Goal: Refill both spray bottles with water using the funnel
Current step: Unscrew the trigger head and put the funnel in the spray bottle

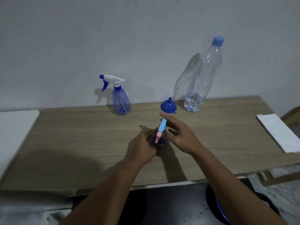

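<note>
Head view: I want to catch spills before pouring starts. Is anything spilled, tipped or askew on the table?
No spill shows on the wooden table. The small blue plastic funnel sits upside down, spout up. The large clear water bottle looks dented, capped and nearly empty. Both spray bottles stand upright.

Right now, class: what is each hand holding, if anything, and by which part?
The left hand grips the near spray bottle by its body. The right hand is at its light-blue and pink spray head, fingers spread; its grip cannot be told.
</note>
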`<state>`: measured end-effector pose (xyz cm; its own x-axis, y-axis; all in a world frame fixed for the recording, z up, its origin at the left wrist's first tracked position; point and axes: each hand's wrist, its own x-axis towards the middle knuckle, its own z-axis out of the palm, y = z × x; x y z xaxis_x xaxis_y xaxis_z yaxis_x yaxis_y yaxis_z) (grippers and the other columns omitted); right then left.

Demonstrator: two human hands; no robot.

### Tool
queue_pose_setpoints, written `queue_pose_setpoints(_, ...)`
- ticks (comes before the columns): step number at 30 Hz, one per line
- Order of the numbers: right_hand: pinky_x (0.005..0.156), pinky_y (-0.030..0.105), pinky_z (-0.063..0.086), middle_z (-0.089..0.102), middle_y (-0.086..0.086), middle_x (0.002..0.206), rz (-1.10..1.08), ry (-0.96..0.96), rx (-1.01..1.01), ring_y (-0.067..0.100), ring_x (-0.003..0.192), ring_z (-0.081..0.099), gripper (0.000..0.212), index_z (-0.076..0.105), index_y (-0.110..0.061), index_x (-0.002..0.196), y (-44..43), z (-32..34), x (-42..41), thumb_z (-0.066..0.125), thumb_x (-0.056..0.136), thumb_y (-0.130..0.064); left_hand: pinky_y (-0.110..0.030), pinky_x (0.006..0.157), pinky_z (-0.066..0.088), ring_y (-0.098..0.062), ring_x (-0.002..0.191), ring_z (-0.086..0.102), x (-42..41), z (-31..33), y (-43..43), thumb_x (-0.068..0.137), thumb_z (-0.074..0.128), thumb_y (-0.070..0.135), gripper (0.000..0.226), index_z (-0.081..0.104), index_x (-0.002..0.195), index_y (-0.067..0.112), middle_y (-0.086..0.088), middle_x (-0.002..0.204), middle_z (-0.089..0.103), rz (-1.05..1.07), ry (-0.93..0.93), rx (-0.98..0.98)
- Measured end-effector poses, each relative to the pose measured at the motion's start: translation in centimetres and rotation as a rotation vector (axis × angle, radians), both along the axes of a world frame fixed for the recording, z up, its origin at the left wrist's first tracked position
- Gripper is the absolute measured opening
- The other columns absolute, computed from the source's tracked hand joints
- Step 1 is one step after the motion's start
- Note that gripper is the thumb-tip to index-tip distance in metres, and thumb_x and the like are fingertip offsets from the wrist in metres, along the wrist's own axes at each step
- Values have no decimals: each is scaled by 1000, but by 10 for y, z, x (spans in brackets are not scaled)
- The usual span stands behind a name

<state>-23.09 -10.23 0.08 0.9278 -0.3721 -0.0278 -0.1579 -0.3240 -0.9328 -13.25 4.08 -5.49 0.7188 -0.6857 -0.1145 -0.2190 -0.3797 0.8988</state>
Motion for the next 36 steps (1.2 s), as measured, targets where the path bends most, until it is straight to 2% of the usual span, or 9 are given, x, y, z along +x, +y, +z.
queue_pose_setpoints(5,109,22,37,50,-13,143,-53,70,-120,1,129,47,99,31,-37,156,10,2,2,87,73,-39,-2,65,45,3,84,63,-3,-1,0,83,71,-5,38,59,108,20,13,94,61,-61,-62,25)
queue_pose_setpoints(9,104,26,46,58,-10,127,-147,3,-163,3,116,56,84,35,-32,153,21,6,5,80,81,-33,0,63,40,1,76,59,-3,-1,-2,82,75,8,28,64,103,22,17,85,62,-24,-35,52)
queue_pose_setpoints(13,95,32,54,68,-5,103,-228,-84,-90,7,101,67,60,43,-32,129,24,17,4,79,81,-33,-29,84,53,-10,96,66,1,0,-3,73,84,14,40,66,107,26,11,100,71,-2,49,54)
queue_pose_setpoints(17,91,20,53,68,-5,112,-322,-182,-5,2,102,67,50,53,-23,127,23,42,2,80,85,-22,-33,92,51,-9,101,64,0,2,-5,73,84,12,50,61,113,31,16,104,66,0,85,47)
queue_pose_setpoints(22,96,28,55,67,-8,115,-421,-305,17,4,106,66,51,55,-21,136,20,76,-3,76,89,-18,-38,98,51,-12,104,63,-3,2,-6,72,83,9,56,56,105,45,18,103,64,29,73,54)
queue_pose_setpoints(26,95,27,56,66,-12,115,-512,-336,-18,5,106,66,56,52,-27,143,11,96,-6,73,92,-25,-37,89,53,-10,97,67,-4,2,-6,70,84,10,56,58,104,45,17,101,67,33,47,4)
queue_pose_setpoints(29,91,21,54,64,-15,115,-573,-251,-108,0,102,65,57,50,-29,144,0,93,-11,73,92,-29,-42,89,55,-10,96,68,0,-18,-6,65,84,22,52,62,107,42,12,105,71,33,15,-36)
queue_pose_setpoints(32,92,31,54,65,-8,125,-563,-36,-336,10,107,63,53,48,-32,143,-11,72,-17,65,94,-43,-49,88,55,-17,96,69,7,-42,-8,59,81,37,50,64,105,45,7,106,69,10,-18,-46)
queue_pose_setpoints(36,81,39,54,65,3,113,-442,185,-536,23,102,63,41,52,-27,136,-17,27,-25,57,97,-33,-43,88,54,-17,96,67,-2,-16,-6,60,85,38,49,64,105,40,6,106,69,18,-63,-39)
